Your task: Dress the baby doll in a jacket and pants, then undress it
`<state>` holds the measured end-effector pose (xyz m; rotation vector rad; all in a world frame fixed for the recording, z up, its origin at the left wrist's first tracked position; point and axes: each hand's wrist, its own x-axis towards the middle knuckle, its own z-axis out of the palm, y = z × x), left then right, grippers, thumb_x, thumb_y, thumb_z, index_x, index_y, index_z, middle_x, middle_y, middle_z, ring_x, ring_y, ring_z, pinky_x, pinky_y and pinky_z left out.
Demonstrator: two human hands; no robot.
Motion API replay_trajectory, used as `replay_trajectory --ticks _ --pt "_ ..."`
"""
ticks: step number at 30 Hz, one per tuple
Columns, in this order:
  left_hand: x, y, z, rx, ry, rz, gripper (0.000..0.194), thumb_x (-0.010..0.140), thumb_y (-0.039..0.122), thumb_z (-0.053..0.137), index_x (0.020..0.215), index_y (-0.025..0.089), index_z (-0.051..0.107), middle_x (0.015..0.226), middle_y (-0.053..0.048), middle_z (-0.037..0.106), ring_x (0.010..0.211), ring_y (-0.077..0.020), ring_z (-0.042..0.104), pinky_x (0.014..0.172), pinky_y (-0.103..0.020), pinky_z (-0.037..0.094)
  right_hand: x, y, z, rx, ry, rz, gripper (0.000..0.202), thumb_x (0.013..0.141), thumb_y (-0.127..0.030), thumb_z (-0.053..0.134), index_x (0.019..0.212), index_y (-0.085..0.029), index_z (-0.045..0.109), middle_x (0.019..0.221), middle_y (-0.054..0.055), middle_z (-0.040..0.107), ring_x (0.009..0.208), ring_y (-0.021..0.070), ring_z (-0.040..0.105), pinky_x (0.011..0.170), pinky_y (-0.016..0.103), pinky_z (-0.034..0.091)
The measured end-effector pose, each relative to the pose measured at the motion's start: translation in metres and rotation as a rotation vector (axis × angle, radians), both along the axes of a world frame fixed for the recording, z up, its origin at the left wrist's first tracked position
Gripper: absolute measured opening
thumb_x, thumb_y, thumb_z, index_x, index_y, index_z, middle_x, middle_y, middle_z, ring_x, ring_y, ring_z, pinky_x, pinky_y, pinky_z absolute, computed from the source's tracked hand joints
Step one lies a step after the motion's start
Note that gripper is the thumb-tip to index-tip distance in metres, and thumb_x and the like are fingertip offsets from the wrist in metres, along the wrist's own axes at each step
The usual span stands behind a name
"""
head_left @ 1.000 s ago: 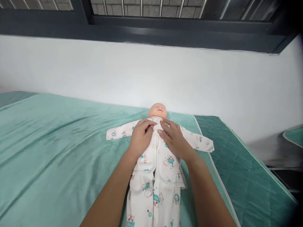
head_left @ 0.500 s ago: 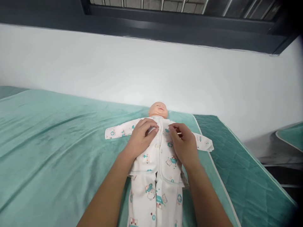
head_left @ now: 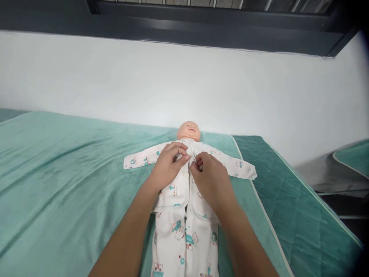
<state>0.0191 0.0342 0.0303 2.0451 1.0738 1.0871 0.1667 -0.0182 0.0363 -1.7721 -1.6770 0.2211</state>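
Note:
A baby doll (head_left: 188, 130) lies on its back, dressed in a white printed jacket (head_left: 174, 192) and matching trousers (head_left: 181, 238). Both sleeves stretch out sideways. My left hand (head_left: 170, 163) rests on the chest with thumb and fingertips pinched at the left front edge of the jacket. Close beside it, my right hand (head_left: 210, 177) pinches the opposite front edge near the upper chest. A pale button (head_left: 186, 175) shows below my left fingertips. Whatever sits right between my fingertips is mostly hidden.
The doll lies on a light green sheet (head_left: 72, 184), with a darker quilted green cover (head_left: 276, 192) to the right. A white wall (head_left: 144, 80) rises behind the doll's head, topped by a dark window frame (head_left: 187, 27). Another green surface (head_left: 354, 157) stands at far right.
My right hand has moved left, from the jacket's right side to the front opening beside my left hand. My left hand stays pinched at the chest. The whole view has shifted slightly.

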Motion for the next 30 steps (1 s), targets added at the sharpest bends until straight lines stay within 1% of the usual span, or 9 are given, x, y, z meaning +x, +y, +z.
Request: replay_trajectory --ticks 2,4,7,10,14,18,23,26,30 --pt "0.006 -0.005 0.003 0.033 0.038 0.027 0.016 0.094 0.029 0.054 0.082 0.022 0.062 0.122 -0.005 0.063 0.117 -0.022 0.054 0.097 -0.038 0.043 0.006 0.003 0.001 -0.022 0.156 0.028 0.014 0.085 -0.032 0.052 0.074 -0.023 0.055 0.069 0.0 0.06 0.061 0.0165 0.05 0.057 0.029 0.033" --pt "0.012 -0.01 0.005 0.075 0.083 0.038 0.018 0.096 0.029 0.052 0.081 0.022 0.061 0.122 -0.004 0.064 0.118 -0.0222 0.054 0.101 -0.04 0.04 0.013 0.005 0.001 -0.073 0.387 0.056 0.014 0.083 -0.034 0.055 0.075 -0.023 0.06 0.063 -0.002 0.057 0.056 0.0145 0.048 0.052 0.028 0.034" --pt "0.018 -0.016 0.005 0.119 0.113 0.028 0.02 0.097 0.029 0.05 0.081 0.022 0.06 0.124 -0.003 0.063 0.12 -0.0219 0.053 0.105 -0.042 0.037 0.019 0.008 -0.002 -0.15 0.707 0.068 0.014 0.08 -0.036 0.058 0.08 -0.024 0.064 0.059 -0.006 0.052 0.046 0.011 0.042 0.041 0.024 0.031" --pt "0.018 -0.016 0.002 0.116 0.026 0.063 0.014 0.096 0.026 0.052 0.085 0.022 0.059 0.121 -0.004 0.062 0.118 -0.0206 0.053 0.103 -0.038 0.04 0.018 0.008 -0.005 -0.164 0.843 0.076 0.018 0.079 -0.041 0.062 0.081 -0.023 0.066 0.059 -0.007 0.049 0.043 0.0091 0.037 0.035 0.022 0.029" --pt "0.014 -0.009 -0.001 0.071 -0.089 0.122 0.011 0.094 0.023 0.051 0.092 0.022 0.062 0.11 -0.005 0.063 0.108 -0.0193 0.057 0.093 -0.033 0.046 0.015 0.008 -0.005 -0.129 0.83 0.096 0.021 0.079 -0.041 0.063 0.086 -0.023 0.069 0.06 -0.006 0.052 0.043 0.0089 0.038 0.037 0.022 0.031" --pt "0.007 -0.006 0.0 0.041 -0.044 0.225 0.011 0.091 0.028 0.056 0.086 0.022 0.065 0.099 -0.004 0.064 0.097 -0.0195 0.058 0.081 -0.031 0.047 0.014 0.01 -0.006 -0.078 0.784 0.089 0.019 0.08 -0.038 0.062 0.086 -0.023 0.072 0.065 -0.003 0.062 0.05 0.011 0.047 0.047 0.024 0.037" --pt "0.001 -0.008 0.005 -0.058 -0.024 0.08 0.014 0.09 0.034 0.06 0.089 0.024 0.068 0.091 -0.001 0.063 0.084 -0.0165 0.057 0.075 -0.03 0.045 0.013 0.012 -0.01 -0.012 0.744 0.089 0.019 0.081 -0.037 0.062 0.086 -0.023 0.074 0.076 -0.001 0.07 0.066 0.0155 0.058 0.061 0.027 0.044" --pt "0.001 -0.008 0.007 -0.073 -0.015 0.072 0.012 0.089 0.032 0.061 0.088 0.023 0.067 0.088 -0.001 0.062 0.085 -0.0169 0.057 0.074 -0.03 0.045 0.012 0.012 -0.011 0.004 0.746 0.102 0.018 0.081 -0.036 0.063 0.086 -0.022 0.074 0.079 -0.001 0.071 0.073 0.0167 0.06 0.07 0.028 0.046" --pt "0.004 -0.008 0.007 -0.075 0.006 0.086 0.013 0.089 0.031 0.059 0.084 0.021 0.065 0.086 -0.002 0.063 0.085 -0.0177 0.058 0.074 -0.031 0.045 0.011 0.011 -0.011 -0.001 0.76 0.118 0.018 0.082 -0.036 0.064 0.088 -0.023 0.074 0.081 -0.001 0.072 0.076 0.0172 0.061 0.074 0.029 0.046"
